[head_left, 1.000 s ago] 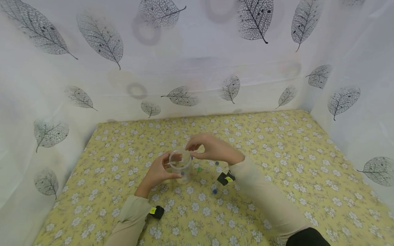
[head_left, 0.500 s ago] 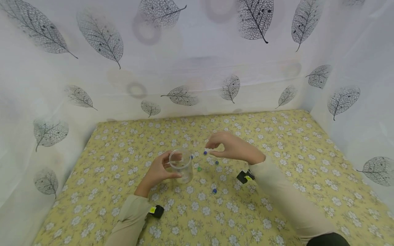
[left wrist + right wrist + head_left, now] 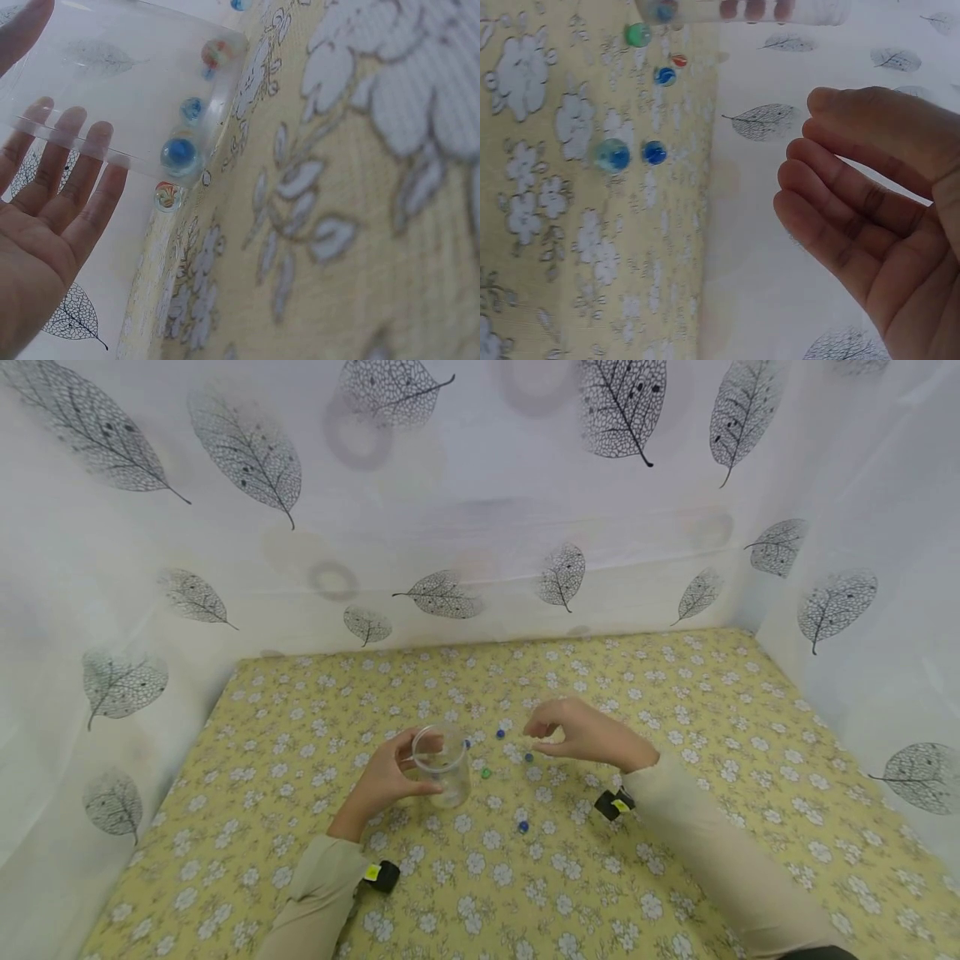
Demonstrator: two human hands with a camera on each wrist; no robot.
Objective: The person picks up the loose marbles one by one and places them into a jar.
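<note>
My left hand (image 3: 393, 774) holds a clear plastic cup (image 3: 453, 792) upright on the cloth, thumb on the near side and fingers behind. Blue marbles (image 3: 180, 155) and a red-swirled one (image 3: 217, 52) show at the cup's base in the left wrist view. My right hand (image 3: 581, 732), fingers loosely bent and nothing between them, hovers just above a dark blue-green marble (image 3: 528, 757). Left of that hand lies a blue marble (image 3: 500, 734). A green marble (image 3: 486, 772) sits beside the cup, and another blue marble (image 3: 523, 827) lies nearer the front.
A yellow floral cloth (image 3: 600, 877) covers the surface. White sheeting with leaf prints (image 3: 480, 527) walls the back and both sides. Past the cup's base, an orange-swirled marble (image 3: 166, 196) shows in the left wrist view. Black wrist cameras (image 3: 385, 877) hang under both forearms.
My right hand has moved from the cup's rim to the right, then lowered toward the marbles. A blue spot seen partway down the cup a second ago is gone from there. My left hand stays put.
</note>
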